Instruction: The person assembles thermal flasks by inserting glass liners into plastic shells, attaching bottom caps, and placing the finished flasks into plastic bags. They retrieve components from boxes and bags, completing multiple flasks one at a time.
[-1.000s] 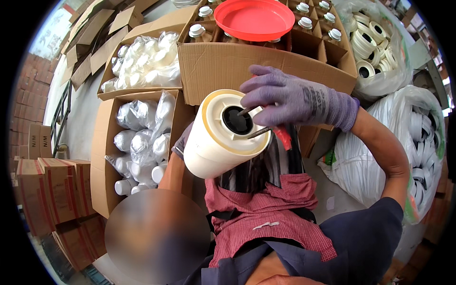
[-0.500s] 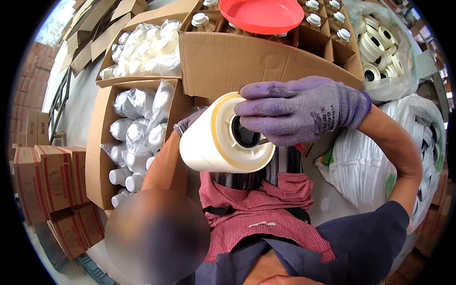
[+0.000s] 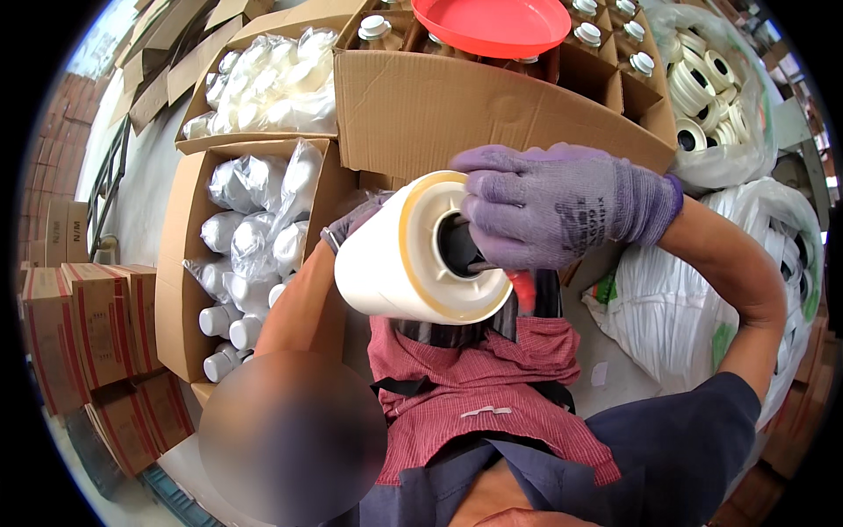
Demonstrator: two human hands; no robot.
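In the middle, a thick white cylinder (image 3: 386, 255), resembling a filter cartridge, is tilted with one end toward me. That end has a ribbed cap with a yellowish ring around its edge and a black-lined hole (image 3: 458, 244) at its centre. My left hand (image 3: 358, 220), in a purple-grey glove, supports it from the far left; the cylinder hides most of its fingers. My right hand (image 3: 549, 206), gloved alike, is closed at the hole with fingers bent over the cap. A thin metal tip and red handle (image 3: 524, 292) show under it, belonging to a tool mostly hidden by the hand.
Beyond my hands stands a divided carton (image 3: 492, 105) of white-capped bottles, with a red dish (image 3: 492, 26) on top. Cartons of bagged white bottles (image 3: 248, 233) are at left. Bags of white ring-shaped parts (image 3: 694, 88) and a white sack (image 3: 676, 299) lie at right.
My right hand has shifted slightly right, with its fingers more bent. More of the red handle shows below it. The white cylinder remains in my left hand, almost unmoved.
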